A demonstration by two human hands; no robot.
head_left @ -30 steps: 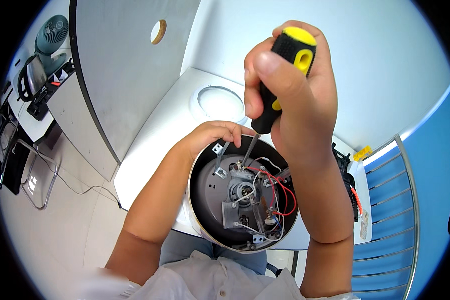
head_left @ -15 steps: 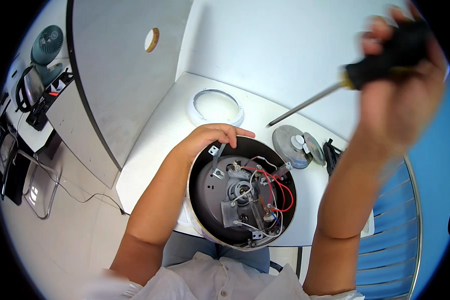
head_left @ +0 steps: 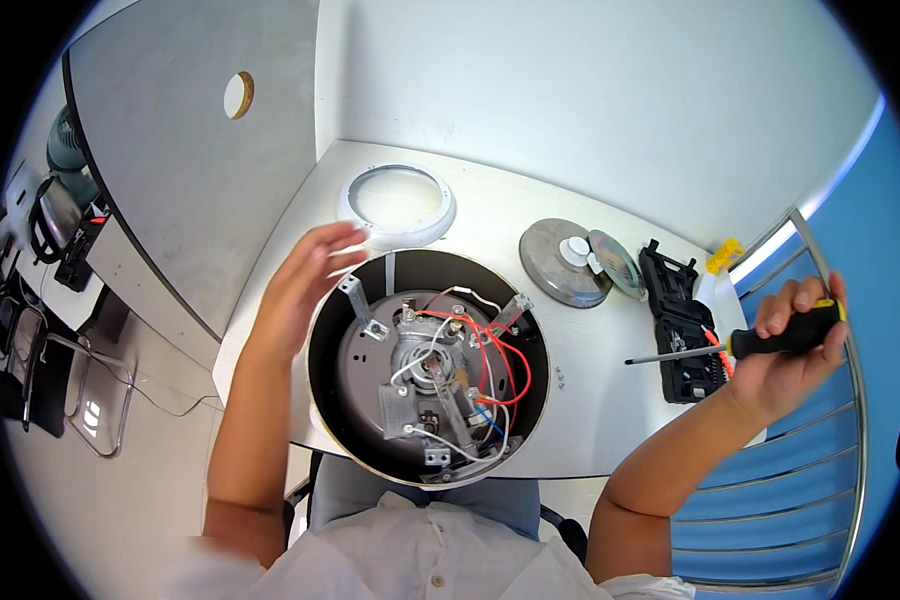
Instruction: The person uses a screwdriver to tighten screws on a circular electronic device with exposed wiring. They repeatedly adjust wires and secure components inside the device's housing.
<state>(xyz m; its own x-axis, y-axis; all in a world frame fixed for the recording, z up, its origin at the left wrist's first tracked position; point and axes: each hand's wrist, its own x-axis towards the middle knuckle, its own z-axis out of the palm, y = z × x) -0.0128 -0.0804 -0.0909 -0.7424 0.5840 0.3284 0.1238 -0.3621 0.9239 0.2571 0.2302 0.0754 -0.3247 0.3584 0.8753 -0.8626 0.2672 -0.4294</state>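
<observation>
A round, dark-walled appliance body point(head_left: 330, 345), likely a rice cooker shell, lies bottom side up at the table's near edge. Metal brackets, red and white wires point(head_left: 518, 362) and a grey central fitting show inside it. My left hand point(head_left: 298, 285) hovers by its upper left rim, fingers stretched out and holding nothing; whether it touches the rim I cannot tell. Off to the right, my right hand point(head_left: 775, 385) is wrapped round the black and yellow handle of a screwdriver point(head_left: 680, 354), whose shaft points left over the table, apart from the body.
A white plastic ring point(head_left: 405, 238) lies behind the body. Right of it are a round metal lid point(head_left: 548, 262) with a white knob and a shiny disc point(head_left: 618, 262). A black tool case point(head_left: 670, 278), small screws point(head_left: 560, 378) and a yellow item point(head_left: 725, 255) are farther right. A grey partition point(head_left: 190, 150) borders the left.
My right hand has come down and right with the screwdriver from high up. My left hand has let go of the body's rim. The body now lies further left in view.
</observation>
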